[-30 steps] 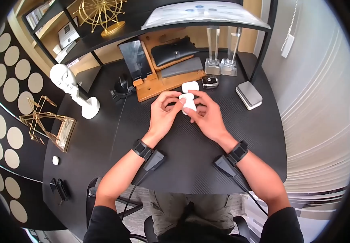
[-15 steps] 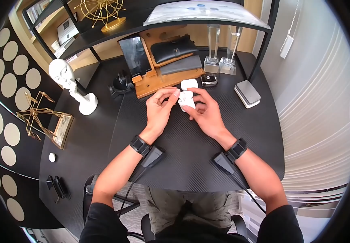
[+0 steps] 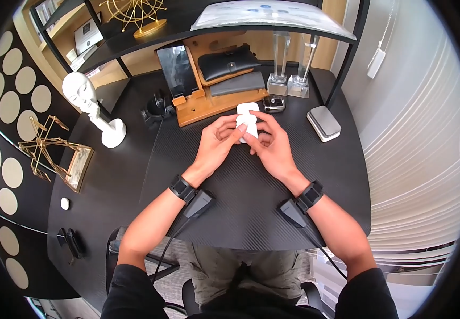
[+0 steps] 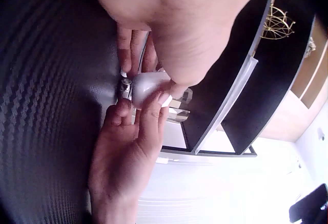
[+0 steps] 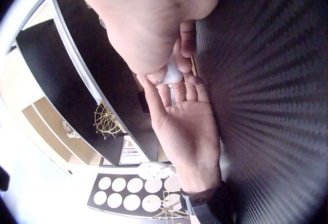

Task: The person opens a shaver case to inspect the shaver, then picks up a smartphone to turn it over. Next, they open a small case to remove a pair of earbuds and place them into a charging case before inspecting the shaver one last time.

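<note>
A small white earbud case (image 3: 246,131) is held between both hands over the desk, its upper part overlapping a second white rounded case (image 3: 247,108) behind it. My right hand (image 3: 275,151) grips the near case from the right, thumb on its front and fingers round behind. From the left, my left hand (image 3: 214,144) has its thumb on the front of the case and its fingers curled along the side. In the left wrist view, the smooth white shell (image 4: 145,88) shows between the two hands. The fingertips hide part of it.
Behind the hands stand a wooden organizer (image 3: 208,109) with a phone (image 3: 179,69) and wallet (image 3: 230,64), a watch (image 3: 275,103) and crystal trophies (image 3: 278,85). Stacked boxes (image 3: 324,122) lie right. Headphones (image 3: 158,106), a white figurine (image 3: 114,133) and a metal wheel model (image 3: 75,167) stand left.
Half a second ago my left hand was drawn a little left, with the case showing open. Now its thumb is back on the case. My right hand has kept its grip.
</note>
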Motion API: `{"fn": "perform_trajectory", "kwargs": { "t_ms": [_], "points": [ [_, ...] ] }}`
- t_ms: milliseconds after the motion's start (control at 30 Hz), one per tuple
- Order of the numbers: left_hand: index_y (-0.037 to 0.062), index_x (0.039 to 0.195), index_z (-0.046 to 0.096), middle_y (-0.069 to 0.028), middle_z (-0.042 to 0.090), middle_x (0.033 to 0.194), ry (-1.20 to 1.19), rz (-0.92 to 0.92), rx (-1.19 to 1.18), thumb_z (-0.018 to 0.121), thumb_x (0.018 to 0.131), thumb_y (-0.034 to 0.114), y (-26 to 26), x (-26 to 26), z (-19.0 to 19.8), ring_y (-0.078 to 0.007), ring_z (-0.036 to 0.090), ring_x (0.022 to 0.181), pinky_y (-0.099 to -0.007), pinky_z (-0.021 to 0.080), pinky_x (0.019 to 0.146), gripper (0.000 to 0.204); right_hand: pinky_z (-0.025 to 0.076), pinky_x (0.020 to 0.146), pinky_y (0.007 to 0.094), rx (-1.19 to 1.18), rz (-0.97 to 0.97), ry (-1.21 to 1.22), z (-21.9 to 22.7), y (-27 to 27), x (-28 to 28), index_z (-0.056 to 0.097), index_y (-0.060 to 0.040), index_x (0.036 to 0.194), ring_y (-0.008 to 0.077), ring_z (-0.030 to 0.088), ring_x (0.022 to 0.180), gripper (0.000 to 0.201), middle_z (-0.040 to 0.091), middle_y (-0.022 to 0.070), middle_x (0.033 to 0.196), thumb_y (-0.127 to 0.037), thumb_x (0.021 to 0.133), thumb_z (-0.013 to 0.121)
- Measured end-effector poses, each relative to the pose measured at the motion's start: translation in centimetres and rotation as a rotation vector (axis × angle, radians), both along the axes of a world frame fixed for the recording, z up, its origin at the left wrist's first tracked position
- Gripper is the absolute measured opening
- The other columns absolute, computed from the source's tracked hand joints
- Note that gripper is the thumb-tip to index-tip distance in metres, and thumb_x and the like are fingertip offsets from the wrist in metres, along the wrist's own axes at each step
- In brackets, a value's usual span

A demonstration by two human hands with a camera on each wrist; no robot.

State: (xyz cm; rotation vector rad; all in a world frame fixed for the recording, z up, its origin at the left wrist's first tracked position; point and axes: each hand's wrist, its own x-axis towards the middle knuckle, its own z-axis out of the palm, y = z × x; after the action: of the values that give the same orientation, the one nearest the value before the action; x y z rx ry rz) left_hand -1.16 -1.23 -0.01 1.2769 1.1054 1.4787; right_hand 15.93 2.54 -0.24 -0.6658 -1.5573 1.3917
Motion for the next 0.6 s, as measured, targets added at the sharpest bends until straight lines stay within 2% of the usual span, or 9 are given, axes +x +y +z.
{"fn": "perform_trajectory", "kwargs": {
  "t_ms": [33,133,267,300,400,533,567,600],
  "points": [
    [-0.0017,0.132,0.058,-0.0092,0.069,0.116,0.030,-0.055,-0.030,0.066,0.101,0.016,0.1,-0.2,-0.1,-0.0116,0.064,0.102,-0.0272,0.052,0.082,0.037,0.051,0.059,0.0221,0.008,-0.005,-0.010,0.1,0.0,0.1,0.049,-0.0024,0.142,0.0064,0.062,0.067,0.052,0.068,0.0101,0.104,-0.003,0.094,0.070],
    [-0.0017,0.133,0.057,-0.0096,0.070,0.116,-0.018,-0.065,-0.046,0.064,0.102,0.018,0.1,-0.3,-0.1,-0.0126,0.065,0.103,-0.0286,0.054,0.084,0.037,0.050,0.059,0.0217,-0.001,-0.017,-0.006,0.3,-0.1,0.0,0.045,-0.0037,0.146,0.0063,0.062,0.067,0.056,0.068,0.0101,0.104,-0.003,0.095,0.068],
    [-0.0026,0.139,0.051,-0.0153,0.066,0.126,-0.127,-0.134,-0.013,0.065,0.100,0.012,0.0,-0.1,-0.2,-0.0172,0.066,0.108,-0.0307,0.059,0.087,0.044,0.050,0.060,0.0234,-0.062,-0.030,0.117,-0.2,-0.1,-0.3,0.039,-0.0043,0.138,0.0100,0.061,0.068,0.047,0.064,0.0096,0.100,-0.005,0.099,0.064],
    [-0.0028,0.140,0.050,-0.0166,0.065,0.127,-0.116,-0.120,-0.023,0.067,0.098,0.008,-0.1,0.0,0.0,-0.0179,0.067,0.107,-0.0307,0.059,0.087,0.047,0.049,0.059,0.0241,-0.041,-0.018,0.095,-0.1,0.1,-0.2,0.040,-0.0043,0.131,0.0114,0.061,0.068,0.036,0.062,0.0101,0.100,-0.009,0.102,0.060],
    [-0.0026,0.142,0.050,-0.0164,0.066,0.126,-0.107,-0.130,0.048,0.069,0.096,0.004,0.2,-0.3,-0.6,-0.0165,0.068,0.104,-0.0297,0.059,0.087,0.050,0.046,0.058,0.0239,-0.042,0.003,0.147,-1.1,0.9,-0.2,0.042,-0.0037,0.130,0.0110,0.060,0.068,0.029,0.062,0.0091,0.098,-0.016,0.107,0.053],
    [-0.0005,0.142,0.051,-0.0140,0.069,0.122,-0.031,-0.090,0.073,0.067,0.097,0.006,-0.1,-0.4,-0.8,-0.0163,0.067,0.108,-0.0300,0.057,0.085,0.048,0.043,0.053,0.0222,0.017,-0.052,0.073,-0.8,0.8,-0.2,0.047,-0.0028,0.127,0.0094,0.059,0.061,0.027,0.062,0.0074,0.096,-0.018,0.106,0.055],
    [-0.0003,0.142,0.051,-0.0127,0.069,0.121,-0.045,-0.094,0.063,0.067,0.097,0.007,0.1,-0.5,-1.1,-0.0162,0.066,0.110,-0.0302,0.056,0.089,0.048,0.042,0.051,0.0210,0.024,-0.076,0.071,-1.1,0.9,-0.3,0.049,-0.0022,0.125,0.0086,0.058,0.059,0.026,0.063,0.0074,0.097,-0.019,0.106,0.056],
    [-0.0026,0.140,0.053,-0.0159,0.071,0.120,-0.044,-0.067,0.127,0.067,0.095,0.004,0.1,-0.4,-1.1,-0.0166,0.068,0.108,-0.0291,0.055,0.090,0.047,0.041,0.051,0.0205,0.013,-0.105,0.044,-0.9,0.9,-0.2,0.052,-0.0017,0.125,0.0083,0.058,0.060,0.027,0.065,0.0082,0.100,-0.017,0.105,0.059]
  ]
}}
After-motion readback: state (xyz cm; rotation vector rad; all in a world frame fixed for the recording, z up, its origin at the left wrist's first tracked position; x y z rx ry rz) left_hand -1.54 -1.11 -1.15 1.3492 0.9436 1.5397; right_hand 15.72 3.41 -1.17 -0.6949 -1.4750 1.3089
